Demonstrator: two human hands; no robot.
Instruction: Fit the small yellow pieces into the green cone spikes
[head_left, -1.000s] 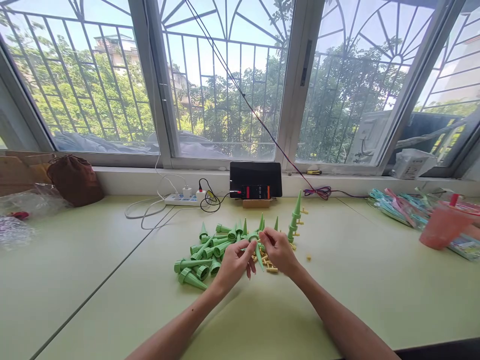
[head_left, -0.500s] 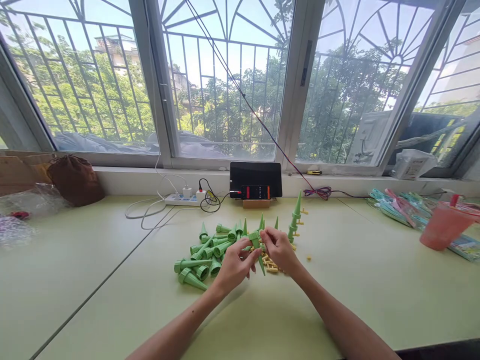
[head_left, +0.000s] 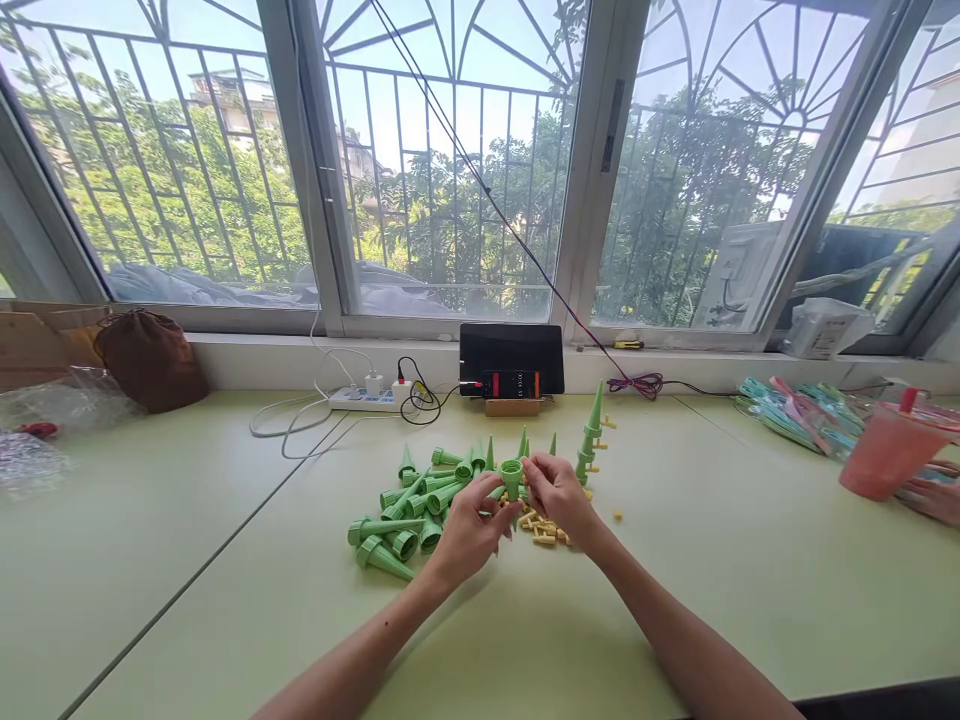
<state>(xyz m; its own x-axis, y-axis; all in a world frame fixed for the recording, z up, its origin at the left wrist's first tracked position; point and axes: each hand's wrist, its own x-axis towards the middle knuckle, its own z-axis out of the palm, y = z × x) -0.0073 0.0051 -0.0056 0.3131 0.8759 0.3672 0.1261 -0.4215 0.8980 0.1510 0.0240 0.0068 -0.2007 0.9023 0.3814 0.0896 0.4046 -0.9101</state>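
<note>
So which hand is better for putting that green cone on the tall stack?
Probably the right hand: it is nearer the tall stack, and its fingertips are at the green cone. The left hand is farther away, beside the loose heap.

A black tablet (head_left: pixel 480 352) stands against the windowsill (head_left: pixel 420 352), a smartphone (head_left: pixel 512 384) in front of it. To their left lies a white power strip (head_left: pixel 343 402) with chargers plugged in; farther left, a brown drawstring pouch (head_left: pixel 150 360) beside crumpled clear plastic (head_left: pixel 71 398). At far right stands a translucent pink cup (head_left: pixel 885 450) with a red straw (head_left: pixel 908 400).
</note>
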